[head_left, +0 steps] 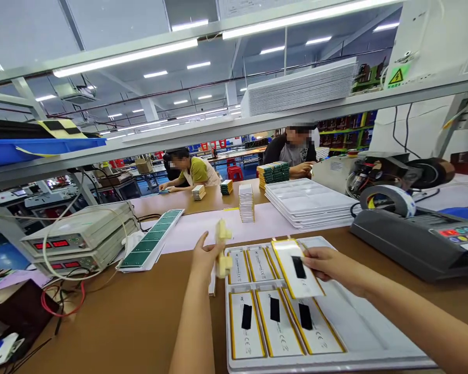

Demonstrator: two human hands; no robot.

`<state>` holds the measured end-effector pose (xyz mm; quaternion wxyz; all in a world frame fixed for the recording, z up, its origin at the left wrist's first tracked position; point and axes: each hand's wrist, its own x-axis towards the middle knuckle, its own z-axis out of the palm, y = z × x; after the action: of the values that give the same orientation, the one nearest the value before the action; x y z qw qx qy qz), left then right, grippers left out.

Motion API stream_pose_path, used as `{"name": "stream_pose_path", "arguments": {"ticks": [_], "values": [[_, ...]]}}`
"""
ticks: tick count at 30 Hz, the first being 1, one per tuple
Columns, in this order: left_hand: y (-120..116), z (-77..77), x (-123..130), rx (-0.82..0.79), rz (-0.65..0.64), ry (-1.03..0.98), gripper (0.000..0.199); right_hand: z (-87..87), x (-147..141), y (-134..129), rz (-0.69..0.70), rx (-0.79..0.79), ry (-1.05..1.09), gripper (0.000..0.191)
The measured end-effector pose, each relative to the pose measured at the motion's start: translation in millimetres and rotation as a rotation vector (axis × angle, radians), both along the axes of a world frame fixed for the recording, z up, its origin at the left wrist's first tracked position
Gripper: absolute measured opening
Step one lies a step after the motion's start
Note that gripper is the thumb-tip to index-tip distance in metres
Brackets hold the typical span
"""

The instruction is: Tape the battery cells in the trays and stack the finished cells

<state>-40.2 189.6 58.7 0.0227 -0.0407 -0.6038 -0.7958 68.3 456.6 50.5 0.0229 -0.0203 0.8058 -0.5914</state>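
My right hand [327, 262] pinches the edge of a flat white pouch battery [290, 259] with yellow edges and a black tape strip. The battery is tilted above a white plastic tray [382, 358]. My left hand [205, 254] is closed on a pale yellow, notched plastic block [221, 250], beside the tray's far left corner; part of its fingers is hidden behind the block. In the tray's near row lie several similar batteries with black strips, such as a taped battery [247, 337]. Behind them, an untaped battery [237, 267] lies among others in the far row.
Stacked white trays [308, 202] and a grey tape dispenser [413, 244] stand right. A stack of thin white pieces [246, 202] and green boards [152, 239] lie ahead. Power supplies [81, 234] with wires stand left. Two people sit opposite. A shelf [203, 132] crosses overhead.
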Motion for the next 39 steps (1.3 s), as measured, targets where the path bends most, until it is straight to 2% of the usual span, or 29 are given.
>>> {"name": "stream_pose_path", "arguments": {"ticks": [2, 4, 7, 10, 12, 15, 19, 22, 26, 32, 37, 39], "values": [[16, -3.9, 5, 0.297, -0.249, -0.055, 0.048, 8.0, -16, -19, 0.001, -0.058, 0.056, 0.041], [32, -13.0, 9, 0.514, -0.416, -0.137, 0.037, 14.0, -34, -35, -0.019, -0.087, 0.089, 0.037], [49, -26.9, 14, 0.625, -0.588, -0.222, 0.042, 16.3, -59, -54, -0.059, -0.077, 0.097, 0.026], [54, -35.4, 16, 0.617, -0.675, -0.279, 0.055, 12.7, -75, -69, -0.064, 0.079, 0.079, 0.016], [53, -39.3, 14, 0.62, -0.69, -0.3, 0.055, 10.6, -79, -75, -0.062, 0.297, 0.099, 0.016], [48, -44.4, 8, 0.682, -0.702, -0.268, 0.055, 10.9, -77, -67, -0.154, 0.674, 0.184, 0.021], [42, -48.0, 0, 0.752, -0.647, -0.217, 0.059, 9.1, -69, -25, -0.242, 1.102, 0.114, 0.022], [41, -49.5, -4, 0.764, -0.584, -0.233, 0.057, 2.0, -66, 9, -0.238, 1.271, -0.016, 0.015], [43, -51.9, -6, 0.753, -0.533, -0.256, 0.055, -6.5, -63, 33, -0.22, 1.342, -0.067, 0.015], [43, -56.0, -9, 0.763, -0.522, -0.257, 0.054, -12.0, -61, 45, -0.27, 1.38, -0.105, 0.018], [43, -58.0, -10, 0.754, -0.554, -0.262, 0.058, -18.4, -67, 65, -0.251, 1.254, -0.1, 0.008], [43, -58.6, -11, 0.744, -0.522, -0.293, 0.059, -21.5, -70, 73, -0.248, 1.158, -0.112, 0.013]]}}
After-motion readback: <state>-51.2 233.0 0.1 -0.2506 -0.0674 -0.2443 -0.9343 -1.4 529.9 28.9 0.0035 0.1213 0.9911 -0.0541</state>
